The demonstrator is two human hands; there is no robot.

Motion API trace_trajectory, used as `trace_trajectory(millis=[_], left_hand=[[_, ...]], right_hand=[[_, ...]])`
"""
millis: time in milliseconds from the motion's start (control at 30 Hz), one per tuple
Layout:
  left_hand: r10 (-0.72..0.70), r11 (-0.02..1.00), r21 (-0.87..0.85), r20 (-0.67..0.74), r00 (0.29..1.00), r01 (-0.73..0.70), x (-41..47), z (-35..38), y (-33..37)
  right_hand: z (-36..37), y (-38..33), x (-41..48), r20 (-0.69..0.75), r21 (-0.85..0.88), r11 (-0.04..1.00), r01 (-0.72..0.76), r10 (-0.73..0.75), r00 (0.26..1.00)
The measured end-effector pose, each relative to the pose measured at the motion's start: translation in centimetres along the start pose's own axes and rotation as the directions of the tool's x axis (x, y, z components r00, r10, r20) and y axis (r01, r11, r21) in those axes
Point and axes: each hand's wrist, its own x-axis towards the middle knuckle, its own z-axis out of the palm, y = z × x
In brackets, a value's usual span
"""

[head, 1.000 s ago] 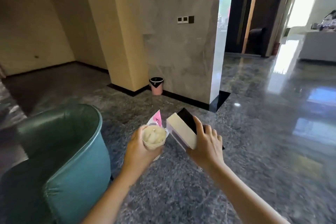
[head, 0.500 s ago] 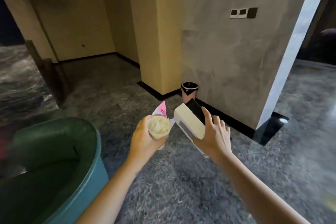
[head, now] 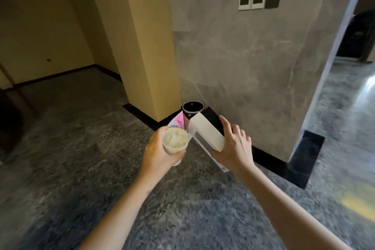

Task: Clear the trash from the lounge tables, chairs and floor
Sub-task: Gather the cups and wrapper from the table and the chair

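My left hand point(head: 157, 155) grips a white paper cup point(head: 175, 142) stuffed with crumpled paper, with a pink and white wrapper point(head: 178, 123) sticking out behind it. My right hand point(head: 233, 148) grips a cream cardboard box point(head: 206, 135) together with a flat black item point(head: 214, 121) behind it. Both are held out over the floor, close together. Just beyond them a small pink bin with a black liner point(head: 192, 108) stands at the foot of the grey stone wall, partly hidden by the box.
A yellow pillar point(head: 142, 36) meets the grey stone wall point(head: 253, 57) right by the bin. The dark speckled stone floor point(head: 91, 158) spreads all around. A doorway point(head: 357, 36) opens at the right, past the wall's corner with its black skirting point(head: 304, 158).
I have come closer to the bin, which now lies just beyond my hands. The green armchair has dropped out of view at the left. Both hands hold the same things.
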Motion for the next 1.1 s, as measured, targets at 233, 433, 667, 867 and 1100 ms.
trace_trajectory(millis=[233,433,667,867,1100], left_hand=[[-0.099,0.993,0.064,-0.082,0.992,0.104,21.3,3.2,-6.3],[-0.149,0.982,0.086,-0.184,0.972,0.167,34.4,4.5,-13.5],[-0.160,0.985,0.034,-0.158,0.975,0.167,54.6,9.7,-23.8],[-0.076,0.997,0.000,-0.076,0.994,0.076,74.3,14.7,-27.1],[-0.041,0.999,0.041,0.127,0.991,0.036,90.5,24.2,-33.2]], right_hand=[[8.7,1.2,23.4,0.073,-0.001,0.993,0.116,-0.115,0.991],[17.5,0.3,38.8,0.109,0.056,0.983,0.176,-0.181,0.977],[27.4,1.5,59.1,0.139,0.004,0.984,0.178,-0.177,0.974],[31.5,3.9,75.6,0.079,-0.018,0.996,0.093,-0.091,0.993],[40.8,10.2,88.8,0.116,-0.011,0.993,-0.119,0.119,0.986]])
